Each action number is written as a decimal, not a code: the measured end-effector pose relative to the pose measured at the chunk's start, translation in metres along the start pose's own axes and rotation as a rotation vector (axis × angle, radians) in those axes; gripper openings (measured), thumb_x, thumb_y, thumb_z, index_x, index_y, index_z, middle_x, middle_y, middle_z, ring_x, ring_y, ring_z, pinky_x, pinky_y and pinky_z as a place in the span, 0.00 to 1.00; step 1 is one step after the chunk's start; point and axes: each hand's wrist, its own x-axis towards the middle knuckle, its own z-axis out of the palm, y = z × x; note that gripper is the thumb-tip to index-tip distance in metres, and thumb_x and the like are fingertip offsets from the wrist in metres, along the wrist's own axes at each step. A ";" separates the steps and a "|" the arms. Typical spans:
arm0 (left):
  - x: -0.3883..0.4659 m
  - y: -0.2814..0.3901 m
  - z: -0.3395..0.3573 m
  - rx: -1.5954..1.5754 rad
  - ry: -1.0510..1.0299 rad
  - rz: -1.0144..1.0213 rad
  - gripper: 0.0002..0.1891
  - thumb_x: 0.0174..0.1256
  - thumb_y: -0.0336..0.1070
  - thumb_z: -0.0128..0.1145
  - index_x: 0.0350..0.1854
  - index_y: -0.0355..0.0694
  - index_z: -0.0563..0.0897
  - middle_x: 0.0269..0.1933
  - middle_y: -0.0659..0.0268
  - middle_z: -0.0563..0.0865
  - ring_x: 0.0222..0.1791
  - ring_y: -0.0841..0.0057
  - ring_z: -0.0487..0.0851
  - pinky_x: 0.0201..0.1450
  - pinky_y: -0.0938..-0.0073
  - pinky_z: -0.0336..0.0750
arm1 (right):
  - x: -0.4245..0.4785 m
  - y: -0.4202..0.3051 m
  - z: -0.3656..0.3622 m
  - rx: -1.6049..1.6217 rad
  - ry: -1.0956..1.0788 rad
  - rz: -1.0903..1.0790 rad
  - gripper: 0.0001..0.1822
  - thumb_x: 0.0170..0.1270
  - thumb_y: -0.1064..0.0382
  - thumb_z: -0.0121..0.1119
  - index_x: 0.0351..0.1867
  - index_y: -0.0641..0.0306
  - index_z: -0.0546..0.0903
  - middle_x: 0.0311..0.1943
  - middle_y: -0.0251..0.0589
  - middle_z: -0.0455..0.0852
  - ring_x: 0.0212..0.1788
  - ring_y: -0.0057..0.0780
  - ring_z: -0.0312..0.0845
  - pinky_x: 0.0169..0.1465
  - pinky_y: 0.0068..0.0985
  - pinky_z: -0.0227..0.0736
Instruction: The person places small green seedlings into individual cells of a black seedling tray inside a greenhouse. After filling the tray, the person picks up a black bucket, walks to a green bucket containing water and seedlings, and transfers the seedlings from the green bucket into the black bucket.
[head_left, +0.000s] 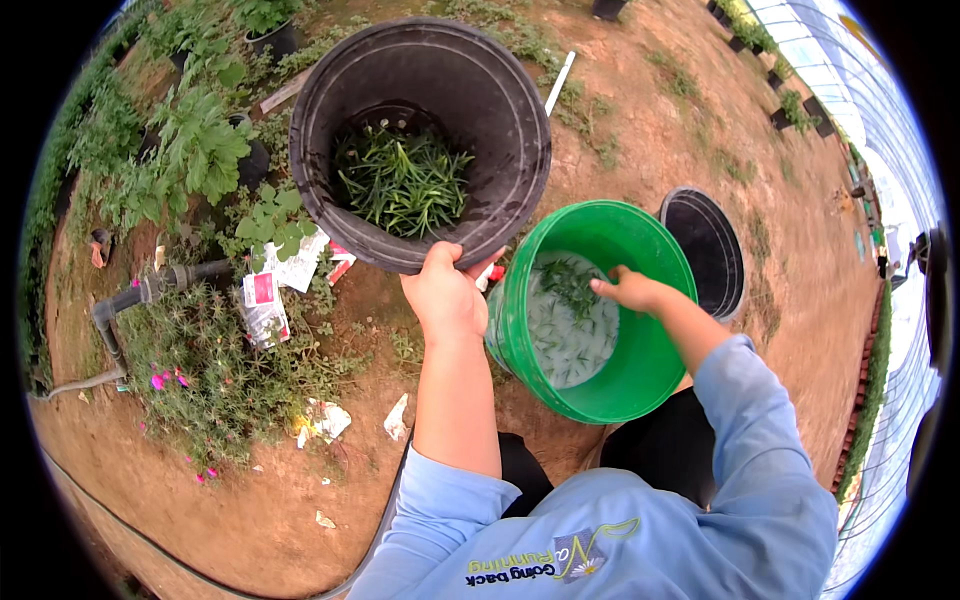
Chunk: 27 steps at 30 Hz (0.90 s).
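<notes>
My left hand (450, 296) grips the near rim of a black plastic nursery pot (420, 71), thumb over the edge. The pot is tipped towards me, with a heap of narrow-leaved green cuttings (401, 180) at its bottom. To its right, a green plastic bucket (645, 360) stands between my knees, holding cloudy whitish liquid (574, 364) with leafy sprigs (570, 289) floating in it. Inside this bucket is my right hand (634, 289), its thumb beside a clump of sprigs. Whether its fingers hold any of them cannot be made out.
Another black pot (705, 251) stands behind the bucket. On the left are a grey pipe (161, 283), opened packets (264, 304), a flowering plant (202, 375) and leafy potted plants (195, 150). A white stick (560, 82) lies on the bare soil beyond the held pot.
</notes>
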 end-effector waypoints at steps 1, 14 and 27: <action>0.001 0.000 0.000 -0.007 -0.004 0.009 0.18 0.49 0.18 0.41 0.46 0.26 0.62 0.39 0.52 0.74 0.33 0.57 0.81 0.31 0.58 0.85 | 0.021 0.014 0.015 0.101 0.040 0.173 0.52 0.50 0.31 0.57 0.67 0.67 0.54 0.63 0.57 0.62 0.65 0.49 0.59 0.59 0.40 0.64; -0.013 0.009 -0.007 0.075 -0.075 0.069 0.07 0.52 0.21 0.42 0.33 0.25 0.70 0.36 0.50 0.78 0.35 0.54 0.82 0.33 0.54 0.84 | 0.098 -0.048 0.112 0.552 -0.433 -0.007 0.38 0.50 0.44 0.63 0.58 0.66 0.71 0.61 0.46 0.69 0.63 0.34 0.62 0.63 0.35 0.56; -0.013 -0.001 -0.001 0.075 -0.096 0.052 0.07 0.51 0.21 0.42 0.34 0.25 0.69 0.37 0.50 0.77 0.34 0.54 0.82 0.33 0.54 0.84 | 0.121 -0.010 0.162 1.056 -0.761 0.025 0.21 0.51 0.57 0.66 0.45 0.64 0.78 0.42 0.41 0.83 0.42 0.32 0.81 0.47 0.32 0.78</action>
